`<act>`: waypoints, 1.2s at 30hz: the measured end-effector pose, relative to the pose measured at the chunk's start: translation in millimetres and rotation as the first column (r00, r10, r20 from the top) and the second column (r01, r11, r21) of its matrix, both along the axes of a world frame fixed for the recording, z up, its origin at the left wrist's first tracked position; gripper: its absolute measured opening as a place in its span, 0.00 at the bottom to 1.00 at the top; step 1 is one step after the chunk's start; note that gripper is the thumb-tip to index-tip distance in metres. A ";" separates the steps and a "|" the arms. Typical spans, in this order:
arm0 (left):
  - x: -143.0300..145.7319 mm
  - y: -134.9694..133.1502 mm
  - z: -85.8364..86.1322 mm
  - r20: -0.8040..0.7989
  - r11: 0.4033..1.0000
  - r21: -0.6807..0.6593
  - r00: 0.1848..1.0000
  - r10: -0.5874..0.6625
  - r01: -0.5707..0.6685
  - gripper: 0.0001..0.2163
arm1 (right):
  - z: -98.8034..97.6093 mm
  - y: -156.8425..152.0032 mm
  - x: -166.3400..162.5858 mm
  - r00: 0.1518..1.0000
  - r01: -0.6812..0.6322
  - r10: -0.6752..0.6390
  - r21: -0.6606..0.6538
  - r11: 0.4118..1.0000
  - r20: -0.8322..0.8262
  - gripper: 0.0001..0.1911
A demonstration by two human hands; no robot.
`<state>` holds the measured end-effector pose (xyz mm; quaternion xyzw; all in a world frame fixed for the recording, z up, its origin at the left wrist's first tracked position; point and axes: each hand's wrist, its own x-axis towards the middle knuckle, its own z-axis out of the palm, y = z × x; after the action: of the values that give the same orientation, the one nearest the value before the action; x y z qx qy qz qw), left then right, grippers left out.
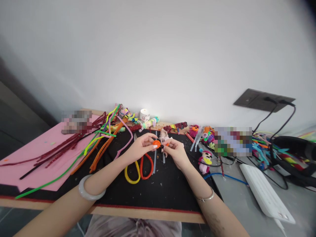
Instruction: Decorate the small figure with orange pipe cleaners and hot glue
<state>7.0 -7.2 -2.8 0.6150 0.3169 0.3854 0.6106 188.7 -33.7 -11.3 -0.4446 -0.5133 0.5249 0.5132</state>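
My left hand [143,145] pinches a small round orange piece [156,143], perhaps coiled pipe cleaner, between thumb and fingertips. Right beside it my right hand [174,152] is closed at the fingertips on a small orange-and-black piece [162,146]. Whether the two pieces are joined I cannot tell. Just below the left wrist lie scissors with a yellow-and-red handle [146,167]. Clear glue sticks [154,162] rest on the black mat [158,192] under the hands. Behind the right fingers is a pale, crumpled-looking object [164,134], partly hidden.
Loose pipe cleaners [98,149] spread across a pink sheet [32,158] on the left. A white paper cup [144,115] stands by the wall. To the right are a pink figure [204,162], a white power strip [266,192], black headphones [293,158] and cables.
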 end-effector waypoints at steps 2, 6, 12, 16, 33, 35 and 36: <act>-0.6 1.5 -0.9 -0.015 1.000 0.027 1.000 0.006 -0.005 0.16 | -0.5 0.3 0.1 1.000 -0.006 0.006 -0.001 1.000 0.004 0.08; -1.7 2.7 -0.7 -0.042 0.999 0.039 0.999 0.013 -0.012 0.16 | -1.8 0.6 0.3 1.000 -0.020 0.020 -0.005 1.000 0.011 0.07; -2.3 1.3 1.3 -0.073 0.997 0.074 0.997 0.002 0.003 0.12 | -4.9 1.7 1.1 0.999 -0.026 0.026 0.018 1.000 0.032 0.06; -2.7 0.9 2.1 -0.086 0.996 0.091 0.996 -0.004 0.011 0.09 | -5.1 1.5 1.0 0.999 -0.039 0.039 0.002 0.999 0.023 0.06; 0.4 -2.9 3.1 -0.016 0.996 -0.030 0.996 -0.085 0.085 0.09 | 4.3 -2.3 -3.2 0.957 0.008 -0.023 -0.052 0.999 -0.290 0.10; 0.3 -3.4 3.6 -0.010 0.993 -0.037 0.994 -0.110 0.110 0.08 | 4.7 -2.4 -3.5 0.951 0.009 -0.025 -0.054 0.998 -0.309 0.10; 0.3 -3.5 3.8 -0.006 0.992 -0.040 0.993 -0.121 0.121 0.08 | 4.8 -2.4 -3.6 0.949 0.008 -0.026 -0.057 0.998 -0.314 0.10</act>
<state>7.3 -10.7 0.9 0.6225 0.2891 0.3385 0.6436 185.1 -36.1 -6.6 -0.3736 -0.4064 0.5987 0.5804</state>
